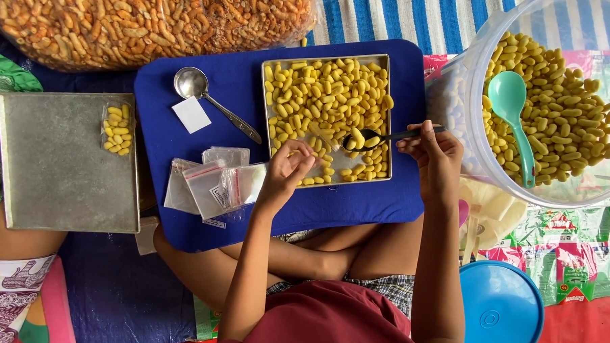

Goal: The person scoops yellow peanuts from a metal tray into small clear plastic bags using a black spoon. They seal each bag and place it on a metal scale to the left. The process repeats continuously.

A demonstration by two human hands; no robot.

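My right hand (pixel 433 147) is gripping a dark spoon (pixel 380 137) loaded with yellow snack pieces; my left hand (pixel 288 167) is pinching a small clear bag (pixel 323 142) open.

Both are hovering over a metal tray (pixel 386 113) of yellow pieces (pixel 321 91), which is sitting on a blue board (pixel 202 208) across my lap. Empty clear bags (pixel 210 182) are lying just left of the tray, a steel spoon (pixel 200 90) above them. A tub (pixel 456 109) holding a teal scoop (pixel 513 111) is standing to my right.
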